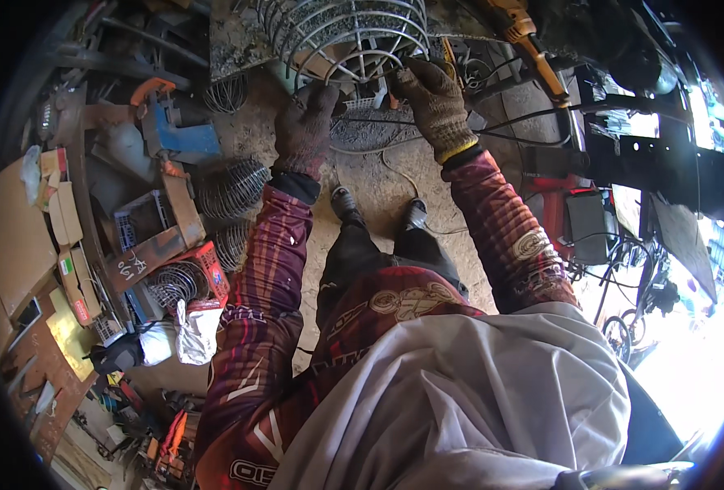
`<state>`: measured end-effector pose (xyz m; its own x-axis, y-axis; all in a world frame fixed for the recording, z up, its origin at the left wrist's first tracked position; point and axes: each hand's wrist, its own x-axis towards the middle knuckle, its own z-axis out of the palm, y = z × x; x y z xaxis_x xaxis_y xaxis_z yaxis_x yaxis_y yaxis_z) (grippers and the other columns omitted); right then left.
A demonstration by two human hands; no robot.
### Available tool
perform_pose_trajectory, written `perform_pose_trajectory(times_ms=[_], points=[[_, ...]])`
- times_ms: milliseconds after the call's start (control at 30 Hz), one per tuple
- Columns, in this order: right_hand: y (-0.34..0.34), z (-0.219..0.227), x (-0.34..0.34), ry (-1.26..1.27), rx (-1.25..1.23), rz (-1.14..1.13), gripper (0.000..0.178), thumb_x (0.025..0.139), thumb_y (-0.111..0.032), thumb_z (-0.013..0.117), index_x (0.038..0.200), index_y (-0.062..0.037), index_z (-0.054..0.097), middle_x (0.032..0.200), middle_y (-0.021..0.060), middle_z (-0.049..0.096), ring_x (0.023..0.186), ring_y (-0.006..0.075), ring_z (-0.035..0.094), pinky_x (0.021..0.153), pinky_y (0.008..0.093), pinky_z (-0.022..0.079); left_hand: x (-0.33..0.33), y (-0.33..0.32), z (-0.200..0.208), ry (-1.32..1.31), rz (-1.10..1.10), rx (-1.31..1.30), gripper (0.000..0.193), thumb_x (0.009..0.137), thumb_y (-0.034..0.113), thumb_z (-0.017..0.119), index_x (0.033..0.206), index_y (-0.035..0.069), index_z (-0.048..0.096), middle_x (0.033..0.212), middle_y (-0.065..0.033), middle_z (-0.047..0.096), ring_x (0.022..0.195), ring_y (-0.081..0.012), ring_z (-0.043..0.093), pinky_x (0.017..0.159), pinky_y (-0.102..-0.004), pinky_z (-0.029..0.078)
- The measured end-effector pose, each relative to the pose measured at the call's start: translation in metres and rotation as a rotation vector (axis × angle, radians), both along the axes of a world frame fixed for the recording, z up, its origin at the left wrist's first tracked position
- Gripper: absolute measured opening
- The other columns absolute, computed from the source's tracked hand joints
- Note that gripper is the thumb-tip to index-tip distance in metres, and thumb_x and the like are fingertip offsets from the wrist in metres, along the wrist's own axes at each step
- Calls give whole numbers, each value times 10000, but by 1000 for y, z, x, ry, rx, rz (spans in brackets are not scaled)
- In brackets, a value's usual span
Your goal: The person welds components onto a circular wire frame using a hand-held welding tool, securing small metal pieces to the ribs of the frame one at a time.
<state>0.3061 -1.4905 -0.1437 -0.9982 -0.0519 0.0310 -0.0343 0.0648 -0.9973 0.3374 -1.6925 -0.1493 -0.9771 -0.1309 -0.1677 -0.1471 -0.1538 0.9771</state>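
Note:
A domed wire frame (pixel 359 34) of bent metal rings and ribs lies at the top of the view, at the near edge of a worn work table (pixel 235 45). My left hand (pixel 306 126), in a dark brownish work glove, is closed at the frame's near left edge. At its near right edge my right hand (pixel 437 104), in a knitted glove with a yellow cuff, is closed with thumb and fingers on the wire. The fingertips of both hands are partly hidden.
An orange power tool (pixel 521 33) lies at the upper right, with dark cables nearby. To the left are a blue and orange metal tool (pixel 178 135), coiled wire frames (pixel 231 189), a red crate (pixel 217 273) and cardboard boxes (pixel 66 214). A cord crosses the floor (pixel 382 175) by my feet.

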Motion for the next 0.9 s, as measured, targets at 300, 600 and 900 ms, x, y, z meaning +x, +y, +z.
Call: perform_pose_trajectory(times_ms=[300,600,900], points=[[-4,-5,-10,-35,-83,-5,294,857,-201,713,1050,7,639,892,41,672,801,105,615,719,247,498,-2,0,-5,83,21,-29,257,918,126,529,1131,5,608,1066,-99,647,912,-197,652,788,-316,528],[-5,-13,-11,-50,-181,-5,292,849,-208,724,1033,4,645,889,40,675,800,112,629,712,254,509,-6,-1,-16,135,150,230,266,890,204,661,1028,-22,657,918,-138,700,791,-232,692,747,-352,569],[-4,-16,-12,31,-56,-32,323,856,-290,711,995,-4,658,838,42,676,775,106,625,699,254,499,-9,-7,-26,223,58,168,367,958,250,505,1065,-83,615,1005,-219,660,876,-314,674,779,-415,571]])
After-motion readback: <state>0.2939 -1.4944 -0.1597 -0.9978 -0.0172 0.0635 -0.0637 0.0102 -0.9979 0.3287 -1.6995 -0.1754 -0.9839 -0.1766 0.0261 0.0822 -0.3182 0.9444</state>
